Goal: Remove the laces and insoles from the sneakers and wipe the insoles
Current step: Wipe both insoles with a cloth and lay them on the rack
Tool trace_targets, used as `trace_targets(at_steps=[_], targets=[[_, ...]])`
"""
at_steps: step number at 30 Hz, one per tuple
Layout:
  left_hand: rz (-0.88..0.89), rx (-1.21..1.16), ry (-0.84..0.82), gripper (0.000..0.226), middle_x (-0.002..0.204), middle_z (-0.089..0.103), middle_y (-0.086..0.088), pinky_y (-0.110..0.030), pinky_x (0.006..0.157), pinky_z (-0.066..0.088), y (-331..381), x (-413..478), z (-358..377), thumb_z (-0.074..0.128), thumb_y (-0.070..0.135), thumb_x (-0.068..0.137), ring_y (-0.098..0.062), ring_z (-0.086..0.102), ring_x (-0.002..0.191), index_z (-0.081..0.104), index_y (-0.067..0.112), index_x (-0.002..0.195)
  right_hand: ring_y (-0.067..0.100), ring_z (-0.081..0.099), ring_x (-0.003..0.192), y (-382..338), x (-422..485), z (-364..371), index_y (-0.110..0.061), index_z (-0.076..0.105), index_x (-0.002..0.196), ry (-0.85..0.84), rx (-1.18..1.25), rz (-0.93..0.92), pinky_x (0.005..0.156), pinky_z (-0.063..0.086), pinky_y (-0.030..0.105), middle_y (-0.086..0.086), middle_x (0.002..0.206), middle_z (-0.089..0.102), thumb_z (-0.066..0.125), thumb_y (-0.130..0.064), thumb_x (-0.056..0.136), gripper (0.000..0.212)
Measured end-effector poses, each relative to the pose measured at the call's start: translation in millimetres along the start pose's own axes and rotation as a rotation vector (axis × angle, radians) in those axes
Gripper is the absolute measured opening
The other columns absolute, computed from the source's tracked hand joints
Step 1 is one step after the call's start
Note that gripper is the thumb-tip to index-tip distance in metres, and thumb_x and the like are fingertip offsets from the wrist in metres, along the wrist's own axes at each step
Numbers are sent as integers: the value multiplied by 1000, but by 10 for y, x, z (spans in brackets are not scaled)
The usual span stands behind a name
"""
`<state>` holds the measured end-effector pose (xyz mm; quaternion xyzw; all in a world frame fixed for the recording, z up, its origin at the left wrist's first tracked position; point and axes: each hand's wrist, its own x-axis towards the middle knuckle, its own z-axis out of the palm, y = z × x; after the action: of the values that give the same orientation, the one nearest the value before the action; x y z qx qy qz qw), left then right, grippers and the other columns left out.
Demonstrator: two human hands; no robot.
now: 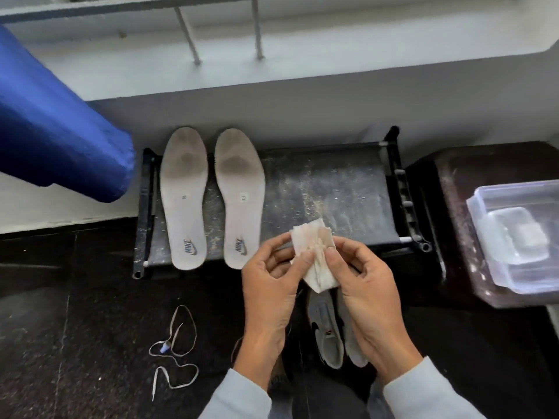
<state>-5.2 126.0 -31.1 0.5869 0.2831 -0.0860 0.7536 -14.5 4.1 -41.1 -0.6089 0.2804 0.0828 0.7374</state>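
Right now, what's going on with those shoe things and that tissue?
A person is holding a crumpled, stained wipe, with the left hand and right hand both pinching it. The left insole and right insole are already out, lying side by side on a dusty black rack. Both look grubby at the toe ends. The sneakers sit on the floor under the hands, and a loose lace lies on the floor to the left.

Sneakers (328, 343) partly hidden behind right hand (366, 285); plastic box (514, 237) cut by right edge; insole size marks (243, 197) unreadable.
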Motion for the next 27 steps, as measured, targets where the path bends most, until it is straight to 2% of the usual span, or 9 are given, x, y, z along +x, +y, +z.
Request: trace_targets(at_steps=[3,7,11,14,17,19,22,25,27], targets=[[36,36,-3,33,97,79,-8,-20,73,59,-160,-144,466,79,0,79,-17,76,89,70,11,109,16,77,100,-110,-3,-502,-15,74,114,9,-4,9,88,62,32,2,105,81,70,-16,96,18],[51,85,10,22,95,79,-3,-20,73,59,-456,-386,1168,78,7,82,-15,76,89,72,13,103,14,78,96,-224,57,-1284,-19,74,114,10,-78,-35,81,63,24,0,104,81,75,-14,92,22],[37,189,-32,22,97,79,3,-32,83,60,-817,-648,1969,79,27,83,-12,75,92,74,19,103,12,78,91,-332,211,-2177,-23,75,103,123,-141,-88,77,61,22,-2,98,81,76,-12,92,16],[48,262,-67,23,95,78,0,-34,83,61,-1112,-735,2536,83,20,80,-13,75,89,74,20,102,15,78,88,-373,364,-2769,-24,75,98,225,-180,-83,80,62,33,0,95,81,77,-13,92,12],[108,336,-38,27,88,76,-1,-25,76,60,-1327,-712,3032,83,12,78,-12,73,80,72,20,101,13,77,88,-397,546,-3242,-26,75,96,317,-276,-98,84,63,40,-5,95,80,77,-18,92,9],[139,347,-5,27,85,75,-2,-22,73,60,-1411,-641,3308,84,10,77,-11,72,76,70,18,99,10,74,88,-453,698,-3464,-26,76,99,353,-356,-130,86,62,38,-9,95,78,75,-18,94,9],[148,385,21,24,83,74,0,-35,79,63,-1516,-489,3572,86,15,76,-11,73,76,70,19,94,7,69,86,-525,929,-3631,-22,75,103,374,-479,-185,83,59,29,-11,92,73,72,-19,96,9],[194,470,83,19,81,74,5,-39,83,61,-1611,-304,3692,85,19,76,-8,72,76,71,21,88,0,62,79,-529,1131,-3682,-18,73,106,402,-570,-222,67,49,3,-9,91,68,73,-20,96,10],[215,518,119,16,80,74,6,-36,79,62,-1628,-199,3743,84,17,76,-6,72,74,72,18,86,-4,60,75,-500,1246,-3692,-12,73,107,403,-611,-242,59,44,-3,-7,92,68,73,-19,96,13]])
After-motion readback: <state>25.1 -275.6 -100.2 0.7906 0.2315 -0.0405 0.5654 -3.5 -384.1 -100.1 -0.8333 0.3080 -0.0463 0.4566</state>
